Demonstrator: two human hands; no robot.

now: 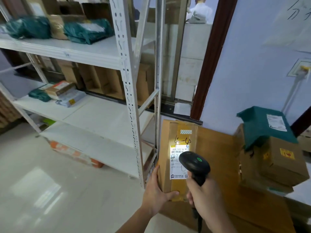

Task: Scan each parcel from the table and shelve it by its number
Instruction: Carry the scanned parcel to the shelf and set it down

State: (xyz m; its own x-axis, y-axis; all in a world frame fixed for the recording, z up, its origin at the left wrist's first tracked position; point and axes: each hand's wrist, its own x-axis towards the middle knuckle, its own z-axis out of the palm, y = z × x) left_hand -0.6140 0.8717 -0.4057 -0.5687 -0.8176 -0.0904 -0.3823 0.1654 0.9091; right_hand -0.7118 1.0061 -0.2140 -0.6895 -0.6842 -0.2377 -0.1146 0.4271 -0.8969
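My left hand (157, 187) grips the near corner of the cardboard parcel (198, 158) lying on the table (252, 204) beside the shelf (107, 115); my right hand (204, 197) clamps the scanner (194, 165), lighting its label (179, 161).

The black scanner (195, 166) is covering the lower right part of the white label (179, 161) on the tall cardboard parcel (175, 158), and the scanner's glare is washing out the barcode lines, leaving the small print too tiny to read. The right hand (204, 196) is hiding the scanner's handle, and its cord is running off the bottom edge. The left hand (157, 193) is concealing the parcel's near left corner. Motion blur is smearing the green bags (58, 29) on the top shelf (67, 52). The surface (252, 207) is being cut off at the bottom edge, and stacked boxes (277, 162) are hiding its far right corner.
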